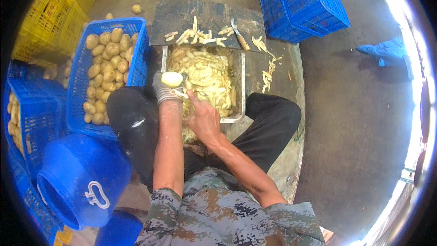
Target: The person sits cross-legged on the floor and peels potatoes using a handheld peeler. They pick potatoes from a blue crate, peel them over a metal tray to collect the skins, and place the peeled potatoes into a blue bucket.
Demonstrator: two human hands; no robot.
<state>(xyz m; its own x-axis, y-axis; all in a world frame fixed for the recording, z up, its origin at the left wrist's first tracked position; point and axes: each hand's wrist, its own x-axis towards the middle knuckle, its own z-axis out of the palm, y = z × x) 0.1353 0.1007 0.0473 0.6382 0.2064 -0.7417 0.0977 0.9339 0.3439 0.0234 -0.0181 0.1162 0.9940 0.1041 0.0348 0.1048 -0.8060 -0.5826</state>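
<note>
My left hand (167, 87), in a grey knit glove, holds a peeled potato (172, 79) over the left side of a white-rimmed bin (243, 85) full of potato peelings (208, 75). Close to its right is my bare right hand (205, 116), fingers curled around what looks like a small peeling tool, mostly hidden; a strip of peel hangs between the hands. A curved knife with a wooden handle (243, 42) lies on a dark board (208, 15) beyond the bin, among more peelings. Unpeeled potatoes (109, 65) fill a blue plastic crate (143, 51) on the left.
Yellow crates (47, 17) stand at the upper left, stacked blue crates (304, 3) at the upper right. A blue barrel (82, 177) lies tilted at the lower left, beside another crate of potatoes (14, 123). Peelings litter the floor right of the bin. Blue fabric (389, 53) shows at far right.
</note>
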